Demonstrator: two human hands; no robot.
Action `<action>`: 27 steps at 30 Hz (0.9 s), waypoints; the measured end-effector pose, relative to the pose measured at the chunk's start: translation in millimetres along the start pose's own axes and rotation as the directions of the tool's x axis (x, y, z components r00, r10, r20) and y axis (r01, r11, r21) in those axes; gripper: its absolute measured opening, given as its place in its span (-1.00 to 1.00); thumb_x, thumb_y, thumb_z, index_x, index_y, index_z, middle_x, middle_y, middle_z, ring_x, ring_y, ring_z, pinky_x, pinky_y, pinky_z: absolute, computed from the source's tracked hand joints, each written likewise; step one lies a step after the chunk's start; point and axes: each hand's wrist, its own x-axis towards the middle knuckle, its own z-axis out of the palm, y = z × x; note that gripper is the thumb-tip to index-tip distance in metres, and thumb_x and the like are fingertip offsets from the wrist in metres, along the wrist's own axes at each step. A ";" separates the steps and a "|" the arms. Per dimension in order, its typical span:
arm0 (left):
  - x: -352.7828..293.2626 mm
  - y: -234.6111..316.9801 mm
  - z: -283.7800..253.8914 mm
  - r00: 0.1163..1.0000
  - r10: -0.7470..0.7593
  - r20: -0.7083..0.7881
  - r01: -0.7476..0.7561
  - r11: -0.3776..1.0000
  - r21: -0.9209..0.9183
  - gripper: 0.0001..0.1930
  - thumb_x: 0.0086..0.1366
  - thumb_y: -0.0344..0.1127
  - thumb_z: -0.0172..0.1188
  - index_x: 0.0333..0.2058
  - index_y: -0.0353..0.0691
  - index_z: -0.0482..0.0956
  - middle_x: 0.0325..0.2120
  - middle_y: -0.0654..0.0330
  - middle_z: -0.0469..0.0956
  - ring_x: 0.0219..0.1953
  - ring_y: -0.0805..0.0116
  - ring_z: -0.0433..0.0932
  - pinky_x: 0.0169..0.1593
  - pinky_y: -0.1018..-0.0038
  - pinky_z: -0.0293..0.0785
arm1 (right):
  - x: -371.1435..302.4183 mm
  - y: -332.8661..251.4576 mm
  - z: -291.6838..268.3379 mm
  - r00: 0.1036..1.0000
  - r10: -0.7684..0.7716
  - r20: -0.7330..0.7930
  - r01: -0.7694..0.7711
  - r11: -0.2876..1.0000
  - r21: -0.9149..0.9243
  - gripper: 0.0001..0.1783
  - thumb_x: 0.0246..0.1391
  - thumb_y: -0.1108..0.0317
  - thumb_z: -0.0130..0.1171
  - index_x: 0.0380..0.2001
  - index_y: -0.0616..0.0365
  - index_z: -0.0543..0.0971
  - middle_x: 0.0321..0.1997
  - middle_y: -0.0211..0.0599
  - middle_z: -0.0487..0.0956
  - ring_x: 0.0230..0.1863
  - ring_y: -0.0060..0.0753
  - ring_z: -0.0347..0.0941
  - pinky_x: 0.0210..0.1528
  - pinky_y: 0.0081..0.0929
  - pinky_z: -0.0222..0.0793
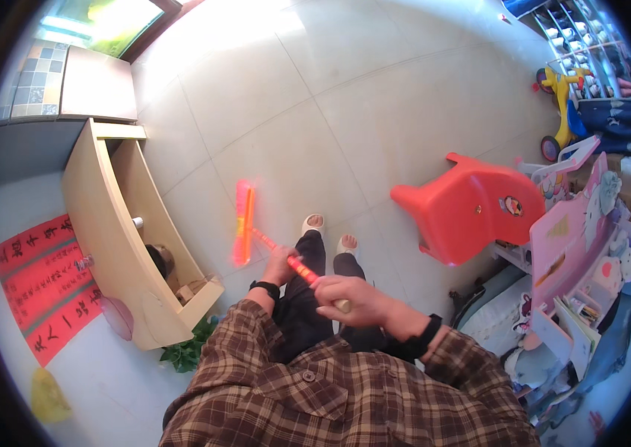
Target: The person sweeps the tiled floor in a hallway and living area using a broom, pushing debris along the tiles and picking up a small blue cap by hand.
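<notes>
Both my hands are closed around the patterned red handle of a long-handled, broom-like tool (302, 270). My left hand (278, 266) grips lower on the handle, towards the head. Near the pale top end of the handle, my right hand (360, 299) wraps around it. The red and orange bar-shaped head (243, 223) is at the floor, ahead and left of my feet. It is blurred, so I cannot tell whether it has bristles or a sponge.
At left stands an open-topped wooden cabinet (118, 238) with things inside. A red plastic stool (464, 208) stands on the tiled floor (278, 141) at right. Beyond it are a pink desk (561, 231) with toys, a yellow ride-on toy (560, 97) and a rack (595, 48).
</notes>
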 end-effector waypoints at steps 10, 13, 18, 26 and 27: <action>96.7 187.4 57.9 0.852 0.524 -0.019 -0.480 0.765 -0.428 -0.89 -0.19 -0.48 0.12 -0.60 -0.13 0.43 -0.58 0.19 0.36 -0.36 0.19 0.32 -0.26 0.35 0.27 | -66.6 -118.6 -33.2 0.902 0.174 -0.396 -0.318 0.887 -0.334 -0.83 -0.35 0.51 0.18 -0.73 0.19 0.36 -0.57 -0.27 0.40 -0.28 -0.12 0.41 -0.18 -0.35 0.32; 108.8 212.5 54.9 0.842 0.537 0.041 -0.452 0.746 -0.489 -0.90 -0.18 -0.47 0.12 -0.61 -0.13 0.43 -0.58 0.20 0.36 -0.36 0.19 0.32 -0.23 0.34 0.27 | -56.5 -132.4 -28.1 0.846 0.143 -0.513 -0.381 0.836 -0.395 -0.84 -0.38 0.54 0.14 -0.76 0.18 0.35 -0.58 -0.29 0.41 -0.34 -0.14 0.42 -0.19 -0.32 0.34; 87.5 162.1 33.8 0.824 0.564 0.049 -0.491 0.755 -0.435 -0.88 -0.18 -0.48 0.12 -0.57 -0.14 0.43 -0.54 0.18 0.36 -0.33 0.16 0.33 -0.21 0.33 0.27 | -33.7 -124.5 -17.6 0.883 0.077 -0.463 -0.226 0.935 -0.274 -0.86 -0.40 0.57 0.10 -0.78 0.19 0.33 -0.62 -0.32 0.39 -0.42 -0.22 0.41 -0.19 -0.25 0.37; 43.5 19.6 -50.6 0.946 0.310 0.093 -0.276 0.923 -0.268 -0.88 -0.12 -0.50 0.07 -0.52 -0.16 0.45 -0.54 0.16 0.35 -0.34 0.17 0.34 -0.23 0.38 0.30 | 47.4 -57.9 44.8 0.994 -0.106 -0.009 0.100 0.957 -0.274 -0.85 -0.25 0.41 0.12 -0.70 0.16 0.35 -0.49 -0.33 0.41 -0.25 -0.29 0.39 -0.30 -0.47 0.38; 43.0 14.4 -60.3 0.961 0.266 0.068 -0.240 0.935 -0.262 -0.90 -0.10 -0.49 0.06 -0.53 -0.16 0.46 -0.55 0.16 0.35 -0.36 0.17 0.35 -0.24 0.39 0.31 | 54.9 -55.8 48.4 0.992 -0.123 0.002 0.119 0.958 -0.262 -0.84 -0.24 0.40 0.11 -0.70 0.16 0.35 -0.48 -0.33 0.41 -0.26 -0.30 0.39 -0.32 -0.48 0.38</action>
